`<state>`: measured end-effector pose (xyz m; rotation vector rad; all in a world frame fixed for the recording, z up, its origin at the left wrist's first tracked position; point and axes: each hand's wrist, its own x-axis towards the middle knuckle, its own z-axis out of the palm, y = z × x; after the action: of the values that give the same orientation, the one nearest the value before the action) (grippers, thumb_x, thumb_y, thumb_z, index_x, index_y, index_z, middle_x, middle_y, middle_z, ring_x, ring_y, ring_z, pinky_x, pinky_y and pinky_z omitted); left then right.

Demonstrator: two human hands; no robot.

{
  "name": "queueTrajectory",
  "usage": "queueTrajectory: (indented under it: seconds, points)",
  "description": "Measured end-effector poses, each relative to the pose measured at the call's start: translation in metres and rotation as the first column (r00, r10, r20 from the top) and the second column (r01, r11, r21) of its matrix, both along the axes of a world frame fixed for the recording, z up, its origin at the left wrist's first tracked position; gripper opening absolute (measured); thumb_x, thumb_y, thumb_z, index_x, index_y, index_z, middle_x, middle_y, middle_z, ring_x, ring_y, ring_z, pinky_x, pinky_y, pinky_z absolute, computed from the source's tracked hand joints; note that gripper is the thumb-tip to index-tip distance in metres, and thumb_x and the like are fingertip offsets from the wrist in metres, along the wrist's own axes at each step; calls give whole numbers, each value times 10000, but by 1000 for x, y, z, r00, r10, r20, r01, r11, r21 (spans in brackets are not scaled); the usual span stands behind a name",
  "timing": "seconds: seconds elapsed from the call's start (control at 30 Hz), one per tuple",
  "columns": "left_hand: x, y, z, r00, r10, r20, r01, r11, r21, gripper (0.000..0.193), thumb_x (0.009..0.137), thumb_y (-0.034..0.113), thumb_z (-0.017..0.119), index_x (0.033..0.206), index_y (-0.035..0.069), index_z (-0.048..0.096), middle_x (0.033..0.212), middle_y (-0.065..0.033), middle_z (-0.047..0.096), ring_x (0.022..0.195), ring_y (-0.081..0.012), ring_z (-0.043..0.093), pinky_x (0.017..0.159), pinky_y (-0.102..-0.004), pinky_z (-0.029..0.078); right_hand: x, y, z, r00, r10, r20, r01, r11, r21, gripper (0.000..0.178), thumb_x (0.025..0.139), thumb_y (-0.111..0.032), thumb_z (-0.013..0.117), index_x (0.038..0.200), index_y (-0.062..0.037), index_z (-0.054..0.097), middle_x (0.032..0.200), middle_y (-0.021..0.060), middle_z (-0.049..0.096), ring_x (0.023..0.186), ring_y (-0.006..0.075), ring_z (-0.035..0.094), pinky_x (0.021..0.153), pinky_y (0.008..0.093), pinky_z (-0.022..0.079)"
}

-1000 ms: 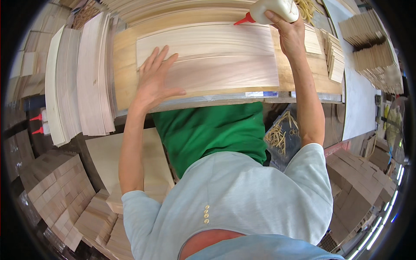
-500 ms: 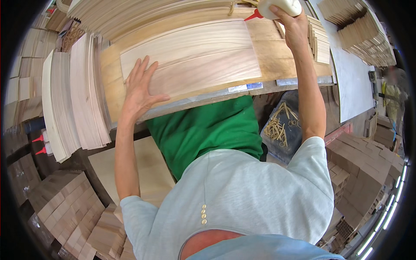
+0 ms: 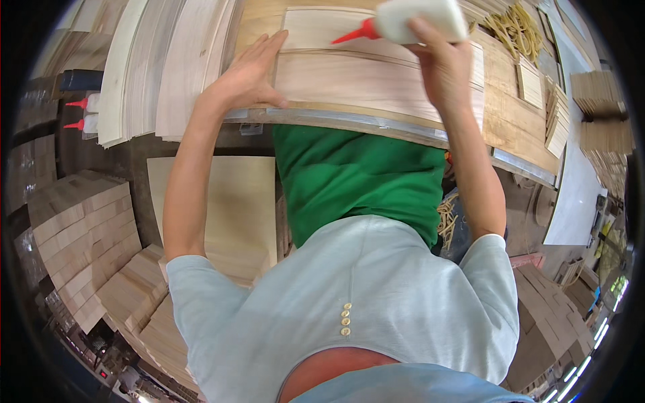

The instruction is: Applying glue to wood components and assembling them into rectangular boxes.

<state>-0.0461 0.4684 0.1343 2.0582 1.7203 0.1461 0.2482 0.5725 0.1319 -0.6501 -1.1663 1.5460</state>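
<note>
The plastic bottle (image 3: 438, 15) has shifted left — over flat, grained boards (image 3: 356, 78).

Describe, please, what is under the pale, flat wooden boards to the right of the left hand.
A yellowish, flat wooden worktop shows beyond the right ends of the pale, flat wooden boards. Whatever lies directly beneath them is covered, so I cannot tell.

Bright | tube lights (image 3: 583, 367) glaring lower right | bottle (image 3: 435, 13) slightly blurred | edges dark, warped
</note>
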Motion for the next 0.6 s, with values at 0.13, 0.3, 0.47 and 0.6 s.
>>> queueTrajectory:
  seconds: [0.13,0.3,0.47,0.6]
  points:
    - [-4,-3,-5,995,40,89,-40,999,-3,1168,571,235,851,1498,21,173,1524,-233,255,1433,-373,194,1176,-430,219,-63,-20,13,1000,-11,-6,10,993,-116,364,796,-68,736,1127,-14,593,1020,83,669,924,168,647,804,310,524]
    - [-8,-2,-12,996,40,78,-41,999,12,1194,562,284,863,1501,33,170,1515,-233,275,1436,-356,200,1174,-434,222,-88,-22,6,998,1,59,-2,1000,12,434,791,-38,736,1181,-10,548,1033,75,655,968,170,620,855,308,499]
    - [-7,-1,-14,998,51,43,-51,999,1,1213,552,327,873,1502,45,174,1510,-217,294,1442,-338,194,1173,-434,222,-95,-22,-4,998,-6,57,5,1000,12,461,787,-36,739,1198,-11,533,1054,75,642,983,167,613,861,309,499]
    - [-6,-1,-10,997,60,56,-60,998,-3,1189,563,304,870,1498,39,184,1515,-214,288,1443,-338,190,1172,-435,224,-99,-26,-3,1000,6,6,-7,1000,1,479,774,-18,743,1201,-6,527,1057,73,638,992,165,608,873,305,496]
